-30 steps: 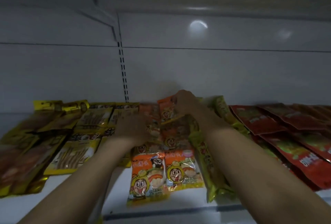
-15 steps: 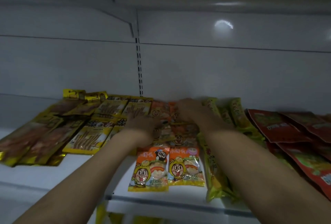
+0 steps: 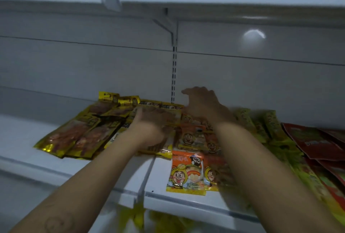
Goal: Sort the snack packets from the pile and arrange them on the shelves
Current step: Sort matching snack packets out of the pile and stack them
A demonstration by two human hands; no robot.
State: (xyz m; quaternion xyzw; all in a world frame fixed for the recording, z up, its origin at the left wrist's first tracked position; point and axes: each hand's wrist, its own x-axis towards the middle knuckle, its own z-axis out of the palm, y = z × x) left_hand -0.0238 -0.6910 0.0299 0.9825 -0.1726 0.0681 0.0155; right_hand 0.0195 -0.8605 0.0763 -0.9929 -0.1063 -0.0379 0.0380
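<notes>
Up on the white shelf (image 3: 22,135), pale back panel (image 3: 74,68) behind, upper shelf (image 3: 242,11) overhead, snack packets lie flat in sorted groups, L to R. Biggest spread: gold packets (image 3: 74,137) w/ brown contents, far left, overlapping, front ends near the shelf edge. Far right, red packets (image 3: 317,145) fan out and overlap; just beside them, long green-yellow packets (image 3: 272,126) run front to back. Centre: orange cartoon packets (image 3: 186,173) in two columns, front pair close to the rim. Between gold and orange sit the yellow stick packets (image 3: 164,148).

Both forearms reach in from below. Left hand (image 3: 149,126) lies palm down on the yellow stick packets, touching them. Too blurred, can't tell if its fingers are flat or gripping. Right hand (image 3: 201,104) hangs above the back of the orange columns, near the back panel, fingers loosely bent and pointing left, nothing seen between them.

Smaller bits: slotted upright (image 3: 174,72) on the panel, a bracket at its top; round light glare (image 3: 253,36) to the right; blurred yellow packs (image 3: 134,217) below the shelf rim.
</notes>
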